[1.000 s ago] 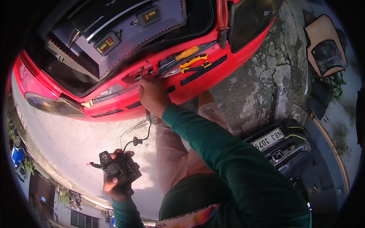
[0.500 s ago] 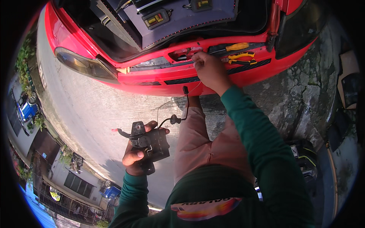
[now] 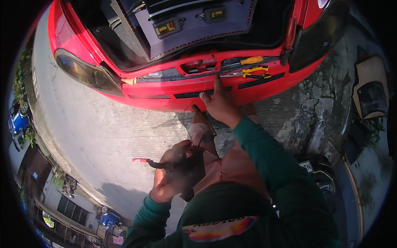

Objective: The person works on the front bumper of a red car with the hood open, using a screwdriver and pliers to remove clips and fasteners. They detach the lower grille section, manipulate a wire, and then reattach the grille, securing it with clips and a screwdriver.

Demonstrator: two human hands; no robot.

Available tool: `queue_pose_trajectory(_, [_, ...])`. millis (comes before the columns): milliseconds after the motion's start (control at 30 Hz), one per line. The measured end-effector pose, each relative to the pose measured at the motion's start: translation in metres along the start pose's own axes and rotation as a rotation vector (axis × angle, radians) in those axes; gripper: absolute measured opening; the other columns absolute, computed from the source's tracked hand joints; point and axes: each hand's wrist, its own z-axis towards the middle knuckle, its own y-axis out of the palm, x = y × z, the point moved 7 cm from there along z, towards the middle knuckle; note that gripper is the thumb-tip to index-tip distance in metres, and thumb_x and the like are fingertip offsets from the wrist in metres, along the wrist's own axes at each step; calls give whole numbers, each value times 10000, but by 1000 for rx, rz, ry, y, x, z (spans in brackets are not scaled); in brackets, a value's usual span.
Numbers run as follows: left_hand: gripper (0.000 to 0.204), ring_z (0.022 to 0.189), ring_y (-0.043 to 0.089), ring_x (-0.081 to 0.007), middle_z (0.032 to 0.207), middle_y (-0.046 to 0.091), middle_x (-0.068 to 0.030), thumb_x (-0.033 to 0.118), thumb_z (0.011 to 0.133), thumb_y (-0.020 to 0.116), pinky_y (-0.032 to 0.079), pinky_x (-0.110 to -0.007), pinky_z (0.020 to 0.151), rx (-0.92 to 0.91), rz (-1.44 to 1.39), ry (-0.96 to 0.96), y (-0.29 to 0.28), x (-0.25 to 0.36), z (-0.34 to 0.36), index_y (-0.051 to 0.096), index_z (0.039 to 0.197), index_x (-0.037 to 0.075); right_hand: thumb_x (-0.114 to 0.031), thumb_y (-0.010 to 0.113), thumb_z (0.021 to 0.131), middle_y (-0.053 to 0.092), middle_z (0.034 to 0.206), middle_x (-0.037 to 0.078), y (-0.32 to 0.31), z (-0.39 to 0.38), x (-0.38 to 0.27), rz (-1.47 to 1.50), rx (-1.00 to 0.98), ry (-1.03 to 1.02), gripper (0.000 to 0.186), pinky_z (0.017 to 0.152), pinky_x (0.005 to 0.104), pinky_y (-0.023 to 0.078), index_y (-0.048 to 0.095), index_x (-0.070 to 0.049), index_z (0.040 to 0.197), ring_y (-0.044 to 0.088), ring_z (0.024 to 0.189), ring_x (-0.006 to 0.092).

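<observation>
My left hand (image 3: 164,175) is closed on a blurred black metal mechanism (image 3: 191,173) low in the middle, with a red-tipped arm (image 3: 142,160) and dangling black cable (image 3: 211,124). My right hand (image 3: 221,105) is at the red bumper (image 3: 115,97), index finger extended toward the front panel's opening (image 3: 196,67) and thumb apart; it is open, a thin wire passing near it. Pliers with yellow-black handles (image 3: 256,70) and a yellow-handled screwdriver (image 3: 250,60) lie on the panel just right of the opening.
The open compartment above holds a purple board (image 3: 194,31) with fuse holders (image 3: 167,27). A dark car (image 3: 316,173) is at lower right, boards (image 3: 368,74) at the far right. My legs stand on concrete pavement (image 3: 103,136). Blue vehicles (image 3: 18,122) and buildings show at left.
The left hand and mechanism have risen toward the car and right, now blurred. The right hand has dropped slightly from the opening, its index finger straightened.
</observation>
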Motion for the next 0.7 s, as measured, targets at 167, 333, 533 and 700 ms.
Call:
queue_pose_trajectory(167, [895,1494,507,-354,1592,478,-179,346,878,792,463,-512,1207,297,232,13,7,-9,-6,391,1621,49,-293,742,1033,266,1733,294,-39,-83,-35,640,-212,31,944,1255,482,401,170,15,1718,394,1576,422])
queue_pose_trajectory(333, [973,1468,528,-345,1575,470,-200,396,930,754,472,-512,1205,249,175,13,38,-24,3,245,1687,59,-252,872,935,150,1786,224,-82,-170,-101,453,-561,-366,1073,1251,496,412,189,-66,1741,304,1626,407])
queue_pose_trajectory(533, [1125,1579,339,-392,1694,254,-258,359,911,783,357,-522,1264,-91,405,22,56,-23,13,88,1724,10,-104,863,900,470,1661,214,-100,-165,-97,373,-421,-386,867,1227,445,441,446,-65,1660,465,1554,368])
queue_pose_trajectory(700, [838,1452,522,-398,1636,393,-279,175,875,791,517,-490,1129,-124,714,97,36,-6,9,423,1594,-49,-23,736,986,667,1500,125,-111,-158,-54,826,-589,-62,694,1089,368,554,481,-17,1631,687,1275,189])
